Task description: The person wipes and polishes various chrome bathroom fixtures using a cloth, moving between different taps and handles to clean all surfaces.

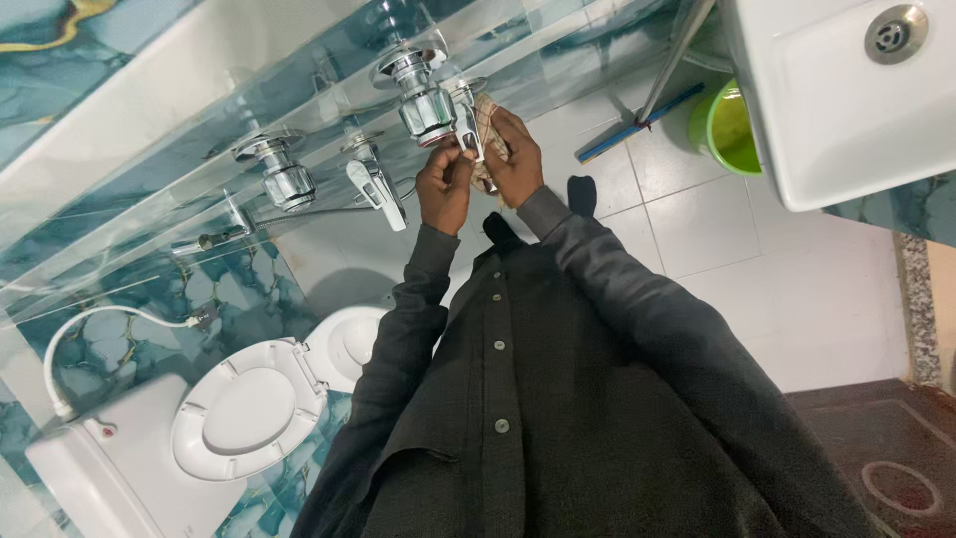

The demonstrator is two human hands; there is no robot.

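Observation:
A chrome wall tap [423, 95] with a lever handle [466, 122] sticks out of the blue marbled tile wall. My left hand [443, 189] pinches the lower end of that lever. My right hand [516, 151] presses a beige checked cloth [487, 112] against the lever from the other side. Both arms are in dark grey sleeves, and the cloth is partly hidden behind my fingers.
Two more chrome taps [284, 177] [376, 191] sit left of the one I touch. A white toilet [249, 408] with raised lid stands lower left. A white basin [846, 100], a green bucket [735, 128], a blue-handled wiper [637, 125] and a dark mat [876, 458] are on the right.

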